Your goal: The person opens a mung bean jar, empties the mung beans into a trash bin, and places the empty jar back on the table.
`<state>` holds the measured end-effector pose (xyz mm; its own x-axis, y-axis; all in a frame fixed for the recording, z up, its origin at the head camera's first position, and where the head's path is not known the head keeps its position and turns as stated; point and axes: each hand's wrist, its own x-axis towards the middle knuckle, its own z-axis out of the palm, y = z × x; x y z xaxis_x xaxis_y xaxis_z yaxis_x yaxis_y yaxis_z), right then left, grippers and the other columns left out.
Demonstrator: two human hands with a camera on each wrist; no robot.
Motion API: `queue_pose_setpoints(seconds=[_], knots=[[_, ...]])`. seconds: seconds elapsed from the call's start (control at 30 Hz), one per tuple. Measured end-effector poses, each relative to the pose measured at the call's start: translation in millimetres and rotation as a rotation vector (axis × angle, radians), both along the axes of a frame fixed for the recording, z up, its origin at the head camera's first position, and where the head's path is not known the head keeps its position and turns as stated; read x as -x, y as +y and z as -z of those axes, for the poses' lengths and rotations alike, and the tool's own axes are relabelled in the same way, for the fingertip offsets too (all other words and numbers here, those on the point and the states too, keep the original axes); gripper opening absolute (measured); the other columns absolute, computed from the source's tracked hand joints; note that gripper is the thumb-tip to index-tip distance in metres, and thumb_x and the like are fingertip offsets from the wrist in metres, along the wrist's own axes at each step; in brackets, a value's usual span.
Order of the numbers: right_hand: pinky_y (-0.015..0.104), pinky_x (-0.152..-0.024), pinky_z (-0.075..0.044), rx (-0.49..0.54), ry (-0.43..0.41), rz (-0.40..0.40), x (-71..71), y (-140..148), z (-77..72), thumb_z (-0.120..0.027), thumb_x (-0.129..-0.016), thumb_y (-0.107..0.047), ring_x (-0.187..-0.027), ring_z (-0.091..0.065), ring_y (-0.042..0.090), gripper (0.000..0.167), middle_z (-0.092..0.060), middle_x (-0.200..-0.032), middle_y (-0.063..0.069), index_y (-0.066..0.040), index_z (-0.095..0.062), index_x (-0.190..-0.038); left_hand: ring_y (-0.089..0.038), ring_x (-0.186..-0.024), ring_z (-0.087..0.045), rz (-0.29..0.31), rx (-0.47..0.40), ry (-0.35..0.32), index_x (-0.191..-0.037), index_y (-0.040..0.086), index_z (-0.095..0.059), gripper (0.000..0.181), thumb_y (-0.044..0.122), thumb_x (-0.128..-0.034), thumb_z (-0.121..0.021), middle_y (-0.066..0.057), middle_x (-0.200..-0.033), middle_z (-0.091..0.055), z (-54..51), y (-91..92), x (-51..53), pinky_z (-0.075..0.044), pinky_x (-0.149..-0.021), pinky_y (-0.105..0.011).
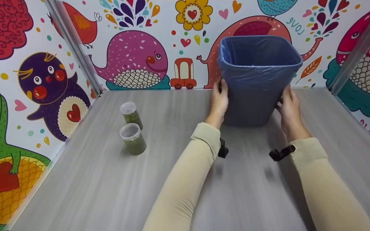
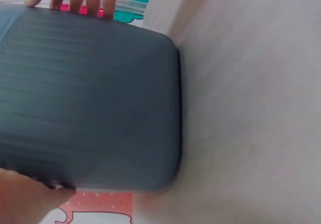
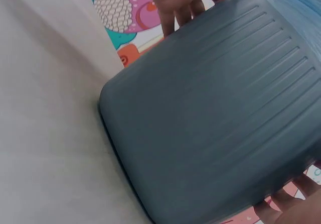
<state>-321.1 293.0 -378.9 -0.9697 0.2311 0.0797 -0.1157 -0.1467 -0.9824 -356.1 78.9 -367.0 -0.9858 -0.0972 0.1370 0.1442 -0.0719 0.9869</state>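
A dark grey bin [image 1: 249,96] stands upright at the back right of the table, with a bluish translucent liner [image 1: 259,72] folded over its rim. My left hand [image 1: 218,104] rests along the bin's left side, fingers extended against the wall. Against the right side lies my right hand [image 1: 291,112], fingers likewise stretched along it. The left wrist view shows the bin's lower wall [image 2: 100,98] between both hands, its base at the table. In the right wrist view the ribbed wall [image 3: 210,103] fills the middle.
Two clear jars of green contents, a wider one [image 1: 133,141] and a slimmer one [image 1: 132,117] behind it, stand on the left of the grey table [image 1: 92,179]. Cartoon-printed walls [image 1: 133,57] with metal posts [image 1: 75,48] enclose the back and sides.
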Motion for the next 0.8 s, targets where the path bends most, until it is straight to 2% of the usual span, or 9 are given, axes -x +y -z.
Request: queue_pose_setpoints(seconds=[0.13, 0.43, 0.6, 0.8], knots=[[0.044, -0.131, -0.017, 0.01, -0.006, -0.01, -4.0, -3.5, 0.0, -0.032, -0.111, -0.056, -0.163, -0.019, 0.025, 0.072, -0.018, -0.178, 0.002, -0.022, -0.018, -0.172, -0.024, -0.153, -0.04, 0.039, -0.011, 0.018, -0.162, 0.011, -0.042, 0.053, 0.038, -0.1161, -0.042, -0.01, -0.166, -0.045, 1.7, -7.3, -2.5, -0.031, -0.126, -0.041], [0.045, -0.131, -0.017, 0.014, -0.029, -0.057, -10.5, -16.0, -0.4, -0.038, -0.108, -0.058, -0.162, -0.021, 0.022, 0.076, -0.019, -0.178, 0.002, -0.022, -0.019, -0.172, -0.026, -0.157, -0.034, 0.066, -0.054, -0.014, -0.166, 0.013, -0.036, 0.058, 0.042, -0.1154, -0.042, -0.009, -0.17, -0.037, 4.1, -29.2, -9.9, -0.025, -0.129, -0.046], [0.046, -0.131, -0.018, 0.034, -0.009, -0.065, -15.8, -23.5, 0.8, -0.041, -0.108, -0.056, -0.161, -0.023, 0.023, 0.075, -0.022, -0.177, 0.004, -0.02, -0.023, -0.171, -0.025, -0.157, -0.033, 0.078, -0.04, -0.004, -0.166, 0.012, -0.036, 0.059, 0.042, -0.1152, -0.043, -0.009, -0.171, -0.037, 5.7, -39.2, -14.2, -0.025, -0.129, -0.043], [0.047, -0.13, -0.021, 0.031, 0.026, -0.1, -26.2, -36.3, 4.1, -0.046, -0.11, -0.05, -0.16, -0.025, 0.023, 0.071, -0.026, -0.175, 0.006, -0.016, -0.028, -0.17, -0.026, -0.16, -0.029, 0.121, -0.042, 0.013, -0.167, 0.011, -0.032, 0.06, 0.039, -0.1155, -0.044, -0.01, -0.173, -0.032, 7.8, -59.0, -22.2, -0.022, -0.13, -0.043]])
